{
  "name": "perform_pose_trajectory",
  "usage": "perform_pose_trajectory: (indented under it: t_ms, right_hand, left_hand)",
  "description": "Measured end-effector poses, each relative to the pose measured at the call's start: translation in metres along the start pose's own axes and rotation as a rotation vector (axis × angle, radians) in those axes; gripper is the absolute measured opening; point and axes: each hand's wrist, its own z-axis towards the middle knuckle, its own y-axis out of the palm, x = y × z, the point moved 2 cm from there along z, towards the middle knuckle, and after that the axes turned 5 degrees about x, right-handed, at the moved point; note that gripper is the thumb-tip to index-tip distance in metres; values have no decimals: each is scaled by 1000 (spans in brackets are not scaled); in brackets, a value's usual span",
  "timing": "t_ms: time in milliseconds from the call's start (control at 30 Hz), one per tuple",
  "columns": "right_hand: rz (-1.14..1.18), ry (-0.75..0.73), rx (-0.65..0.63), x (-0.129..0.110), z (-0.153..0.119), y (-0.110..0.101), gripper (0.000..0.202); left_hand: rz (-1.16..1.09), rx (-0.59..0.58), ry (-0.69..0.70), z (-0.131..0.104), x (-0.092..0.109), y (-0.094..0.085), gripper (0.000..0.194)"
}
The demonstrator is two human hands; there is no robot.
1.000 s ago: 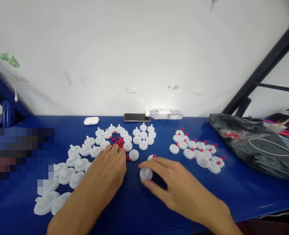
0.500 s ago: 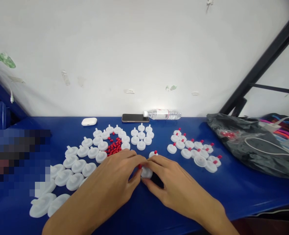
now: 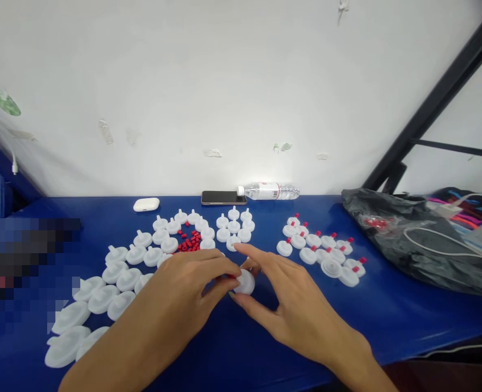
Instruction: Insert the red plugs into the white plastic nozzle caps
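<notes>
A white spouted lid (image 3: 246, 283) is between my two hands, just above or on the blue table; I cannot tell which. My left hand (image 3: 198, 280) pinches a small red cap at the lid's left side, where only a sliver of red shows between thumb and forefinger. My right hand (image 3: 284, 288) curls round the lid's other side, thumb below and fingers behind, with the forefinger lifted off it. Beyond my left hand lies a pile of loose red caps (image 3: 190, 242). White lids with bare spouts (image 3: 129, 279) spread over the left, several more (image 3: 233, 226) behind my hands.
To the right sit several white lids with red tips (image 3: 308, 255). A phone (image 3: 223, 197), a water bottle (image 3: 269, 190) and a white earbud case (image 3: 146, 204) lie along the wall. A black plastic bag (image 3: 420, 250) with a cable occupies the right side of the table (image 3: 306, 365).
My right forefinger has lifted and stretched to the left, away from the lid. The lid between my hands now shows more of its face. The view has shifted slightly.
</notes>
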Motion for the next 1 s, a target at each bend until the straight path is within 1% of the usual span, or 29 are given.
perform_pose_trajectory:
  t_ms: [67,133,200,300,400,467,533,600,667,733,833,867,933,1000]
  right_hand:
    - [24,-69,94,-2,-1,-3,62]
    - [63,-155,184,-3,-1,-6,58]
    - [87,-234,243,-5,-1,-8,52]
    - [40,-319,277,-6,-1,-11,41]
    - [1,-329,293,-7,0,-12,35]
    - [4,-324,301,-7,2,-12,34]
    - [6,-348,330,-8,3,-12,30]
    - [5,-381,382,-9,5,-12,26]
    - [12,-403,435,-9,6,-13,23]
    - [34,-397,469,-8,5,-14,23]
    - [53,-382,481,-6,2,-15,22]
    - [45,-387,481,-6,1,-15,20]
    - [16,-408,485,-7,0,-15,18]
    - [1,-416,505,-8,0,-16,18]
  left_hand:
    - [-123,87,-15,0,8,-7,16]
    - [-212,129,-68,-1,16,-13,16]
    - [-282,110,-132,-1,21,-16,17]
    - [-396,79,-209,-1,24,-16,15]
    - [-495,51,-249,-1,23,-13,12]
    - [-537,3,-279,-1,22,-11,14]
    - [-567,-37,-335,-3,21,-9,16]
    - [-619,-44,-395,-5,20,-8,19]
    - [-706,-28,-436,-7,20,-8,24]
    - [-842,-46,-476,-8,21,-6,31]
    - [-1140,-161,-519,-8,25,0,48]
    - [-1204,-195,-543,-9,27,1,55]
    - [-1203,-222,-634,-10,31,4,67]
    - [-1140,-184,-719,-10,34,6,69]
